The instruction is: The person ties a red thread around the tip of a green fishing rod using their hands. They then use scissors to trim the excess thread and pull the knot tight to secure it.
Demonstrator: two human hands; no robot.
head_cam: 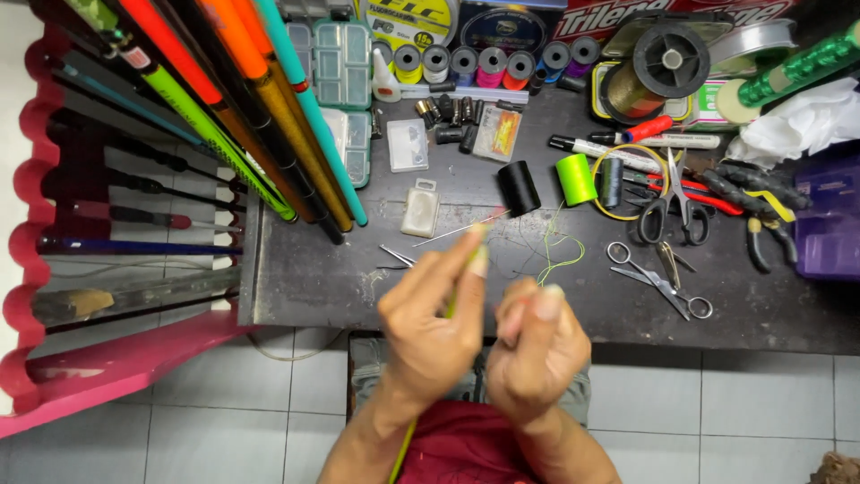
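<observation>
My left hand (pixel 430 323) is closed around a thin yellow-green rod (pixel 403 448) that runs from below my wrist up past my fingertips. Its fine pale tip (pixel 457 230) reaches out over the dark worktable (pixel 305 278). My right hand (pixel 536 345) sits just beside the left one, fingers curled and pinched together; whether it holds a thread is too blurred to tell. Loose neon-green thread (pixel 557 255) lies on the table just beyond my fingers, below a neon-green spool (pixel 575 178) and a black spool (pixel 519 187).
Several coloured rods (pixel 260 99) lean across the table's left end over a pink rack (pixel 54 260). Small scissors (pixel 658 280), larger scissors (pixel 670 204), pliers (pixel 761 229), a marker (pixel 605 152), thread spools (pixel 491 64), clear boxes (pixel 340 63) and a purple box (pixel 829 224) crowd the table.
</observation>
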